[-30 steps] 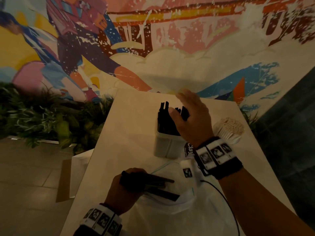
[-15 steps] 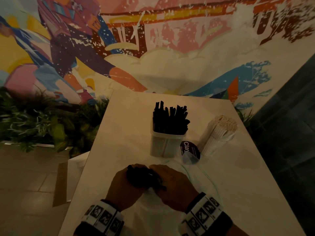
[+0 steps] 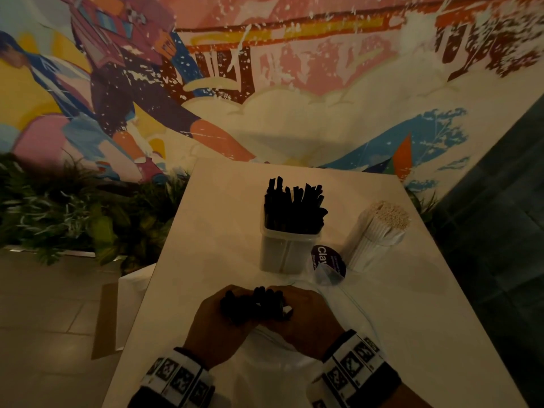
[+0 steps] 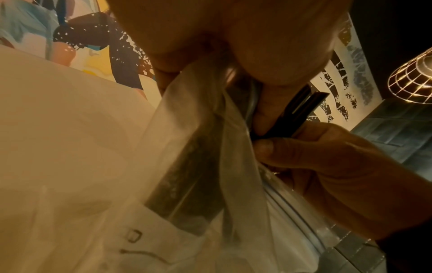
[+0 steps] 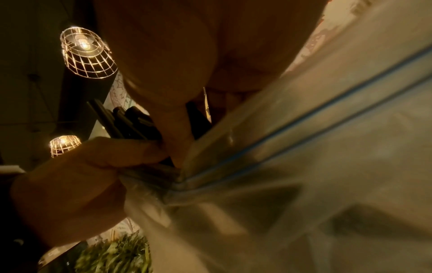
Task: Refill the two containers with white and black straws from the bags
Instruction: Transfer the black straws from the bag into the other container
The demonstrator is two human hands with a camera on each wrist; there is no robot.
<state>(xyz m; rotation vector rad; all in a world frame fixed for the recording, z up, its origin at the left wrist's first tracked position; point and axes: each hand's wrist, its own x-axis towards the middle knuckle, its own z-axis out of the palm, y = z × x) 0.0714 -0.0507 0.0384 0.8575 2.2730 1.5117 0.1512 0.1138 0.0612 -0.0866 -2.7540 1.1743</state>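
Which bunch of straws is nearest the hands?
The black straws held by both hands at the bag's mouth. The black ones in the container and the white bundle stand farther back.

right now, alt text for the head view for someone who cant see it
Both hands, left hand and right hand, grip a bundle of black plastic straws over a clear plastic zip bag on a pale table. Behind stand a translucent container of black straws and a bundle of white straws.
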